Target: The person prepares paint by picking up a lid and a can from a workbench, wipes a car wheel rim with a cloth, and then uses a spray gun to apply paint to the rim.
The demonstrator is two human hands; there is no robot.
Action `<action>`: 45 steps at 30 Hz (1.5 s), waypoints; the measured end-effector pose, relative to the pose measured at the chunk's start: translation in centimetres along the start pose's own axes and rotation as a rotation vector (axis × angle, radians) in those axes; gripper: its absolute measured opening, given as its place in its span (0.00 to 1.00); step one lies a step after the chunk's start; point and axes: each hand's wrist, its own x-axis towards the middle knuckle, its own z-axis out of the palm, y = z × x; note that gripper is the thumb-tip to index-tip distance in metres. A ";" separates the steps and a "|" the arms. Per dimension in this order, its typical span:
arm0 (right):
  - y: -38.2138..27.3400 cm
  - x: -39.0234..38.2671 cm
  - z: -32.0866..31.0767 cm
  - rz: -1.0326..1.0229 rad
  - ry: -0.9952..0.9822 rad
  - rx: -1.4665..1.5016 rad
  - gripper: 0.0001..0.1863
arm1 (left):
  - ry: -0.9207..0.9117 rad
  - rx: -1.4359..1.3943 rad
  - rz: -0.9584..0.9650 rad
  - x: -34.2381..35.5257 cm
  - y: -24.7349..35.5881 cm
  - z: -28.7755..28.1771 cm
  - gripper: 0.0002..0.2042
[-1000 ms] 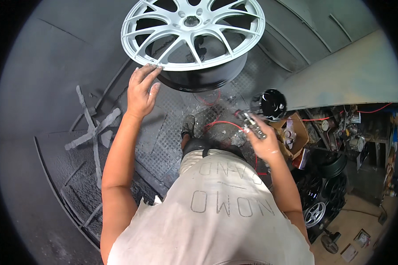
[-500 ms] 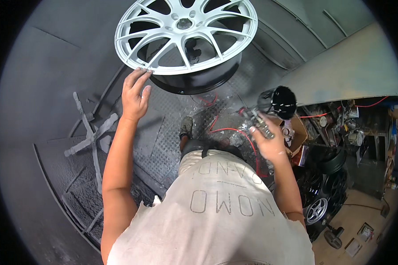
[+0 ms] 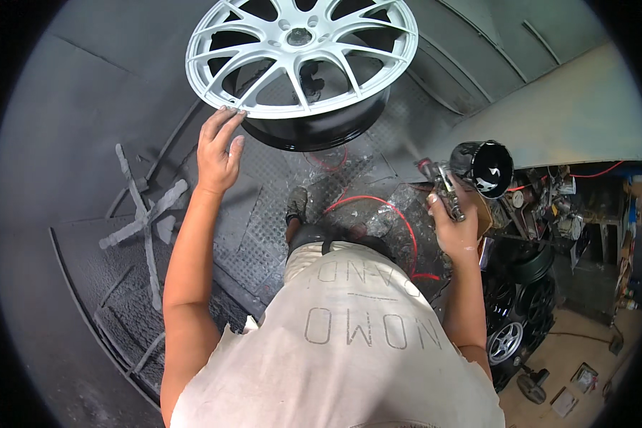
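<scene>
A white multi-spoke car wheel (image 3: 290, 65) with a black barrel is raised above the floor at the top of the head view. My left hand (image 3: 219, 155) has its fingers stretched out, their tips touching the wheel's near left edge. In my right hand (image 3: 458, 227) is a spray gun (image 3: 446, 191), gripped to the right of the wheel and apart from it. The gun's dark cup (image 3: 471, 162) tilts so that its glossy inside shows. The nozzle faces up and left, with a faint pale haze in front of it. What holds up the wheel is mostly hidden.
A red hose (image 3: 409, 232) curves over the stained, patterned metal floor (image 3: 267, 214) near my feet. A grey-coated cross-shaped stand (image 3: 148, 214) is at left. Cluttered shelving (image 3: 571, 207), stacked wheels (image 3: 506, 342) and a fan (image 3: 531, 385) stand at right.
My right hand has moved right with the spray gun, away from the wheel, and the cup's opening has turned into view. The red hose has shifted. My left hand stays at the wheel edge.
</scene>
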 end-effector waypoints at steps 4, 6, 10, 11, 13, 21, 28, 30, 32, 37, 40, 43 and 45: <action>-2.6 -1.5 1.2 0.085 -0.181 0.133 0.26 | 0.007 0.005 0.007 0.0 -0.1 0.1 0.19; -3.6 -2.4 2.0 0.054 -0.290 0.189 0.26 | -0.001 0.013 0.006 -0.1 -0.4 -0.1 0.19; -5.3 -2.5 1.3 -0.016 -0.271 0.159 0.26 | -0.014 0.012 0.008 0.0 -0.3 -0.4 0.19; -5.2 -2.4 0.9 -0.025 -0.238 0.138 0.25 | -0.023 0.008 0.003 0.0 -0.2 -0.4 0.19; -3.5 -2.0 0.0 -0.075 -0.093 0.025 0.25 | -0.041 0.002 -0.007 0.0 -0.1 -0.5 0.19; -4.9 -1.2 -1.8 0.079 -0.057 0.078 0.25 | -0.032 -0.008 -0.002 -0.1 -0.6 -0.3 0.19; -7.9 -3.1 -0.3 -0.006 -0.316 0.206 0.27 | -0.045 -0.007 -0.017 -0.2 -0.6 -0.6 0.19; -7.8 -2.7 -0.9 -0.081 -0.225 0.052 0.27 | -0.060 -0.010 -0.020 -0.1 -0.7 -0.8 0.19; -7.3 -2.1 -1.8 -0.051 -0.101 0.034 0.26 | -0.078 -0.012 -0.018 -0.1 -0.8 -0.9 0.20; -5.2 -0.7 -3.6 -0.065 0.090 0.005 0.25 | -0.119 -0.014 -0.010 -0.3 -1.8 -1.3 0.23; -6.9 -1.6 -3.2 0.047 -0.033 0.155 0.26 | -0.106 -0.058 -0.006 0.0 -2.1 -1.3 0.21; -8.4 -2.6 -2.8 0.047 -0.308 0.246 0.27 | -0.119 -0.100 0.002 0.1 -3.4 -1.9 0.20; -9.6 -3.1 -2.5 -0.008 -0.457 0.303 0.27 | -0.141 -0.113 0.010 0.4 -4.9 -2.1 0.19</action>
